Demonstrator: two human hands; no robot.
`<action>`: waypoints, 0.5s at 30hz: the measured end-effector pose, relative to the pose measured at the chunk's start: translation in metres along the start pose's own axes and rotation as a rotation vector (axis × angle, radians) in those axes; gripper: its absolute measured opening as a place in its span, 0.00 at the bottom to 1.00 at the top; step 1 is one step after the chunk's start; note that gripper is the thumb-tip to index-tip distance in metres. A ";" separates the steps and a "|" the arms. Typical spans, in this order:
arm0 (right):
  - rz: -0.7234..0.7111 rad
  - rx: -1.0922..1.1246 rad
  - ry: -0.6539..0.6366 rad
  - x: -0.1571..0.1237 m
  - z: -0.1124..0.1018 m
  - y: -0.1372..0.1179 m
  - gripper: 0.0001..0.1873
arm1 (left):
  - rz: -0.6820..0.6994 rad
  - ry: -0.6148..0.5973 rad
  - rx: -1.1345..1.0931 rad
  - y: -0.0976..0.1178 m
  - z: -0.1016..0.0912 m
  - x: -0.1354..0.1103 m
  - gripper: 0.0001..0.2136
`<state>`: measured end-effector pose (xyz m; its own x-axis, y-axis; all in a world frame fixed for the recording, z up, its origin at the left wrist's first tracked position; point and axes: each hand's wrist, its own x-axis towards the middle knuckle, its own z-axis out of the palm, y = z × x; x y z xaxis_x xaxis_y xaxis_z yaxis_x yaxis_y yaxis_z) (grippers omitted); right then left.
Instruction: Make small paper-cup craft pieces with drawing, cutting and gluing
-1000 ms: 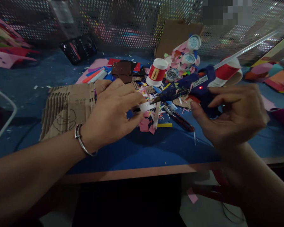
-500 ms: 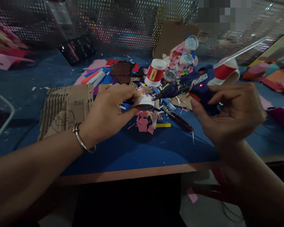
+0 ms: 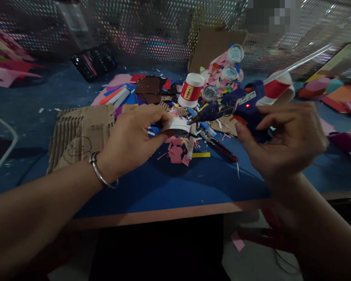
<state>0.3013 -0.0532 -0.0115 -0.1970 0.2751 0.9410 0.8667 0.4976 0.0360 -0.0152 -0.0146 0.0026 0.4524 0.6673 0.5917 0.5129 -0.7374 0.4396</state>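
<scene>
Between thumb and fingers, my left hand [image 3: 137, 134] pinches a small white round lid [image 3: 178, 125] above the scraps. My right hand [image 3: 289, 140] is closed on a dark blue glue gun [image 3: 231, 106], its red light lit and a clear glue stick [image 3: 304, 60] jutting from the back. The gun's nozzle points left and meets or nearly meets the lid's right edge. Below them lie pink paper scraps [image 3: 176, 151] and a dark red-handled tool [image 3: 222, 150]. Just behind stands a red and white paper cup [image 3: 191, 90].
Corrugated cardboard [image 3: 82, 136] with a drawing lies left. At the back are a black box-like object [image 3: 94, 62], a pink paper-covered piece with white round caps [image 3: 229, 73] and a perforated metal screen [image 3: 152, 31]. Another red and white cup [image 3: 277, 89] lies behind the gun.
The lid has tilted slightly and shifted a little left in my left hand. The glue gun stays almost where it was, its nozzle still at the lid's edge.
</scene>
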 end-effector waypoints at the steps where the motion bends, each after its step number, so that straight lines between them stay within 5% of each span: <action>1: -0.009 0.001 -0.001 0.000 0.000 0.001 0.17 | -0.002 -0.004 -0.003 0.000 0.000 0.000 0.10; 15: 0.049 -0.003 -0.003 0.004 0.000 -0.009 0.16 | -0.031 -0.044 0.012 0.003 -0.004 0.000 0.08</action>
<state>0.2929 -0.0570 -0.0078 -0.1556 0.3020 0.9405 0.8768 0.4807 -0.0093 -0.0160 -0.0170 0.0067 0.4679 0.6939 0.5474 0.5356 -0.7153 0.4489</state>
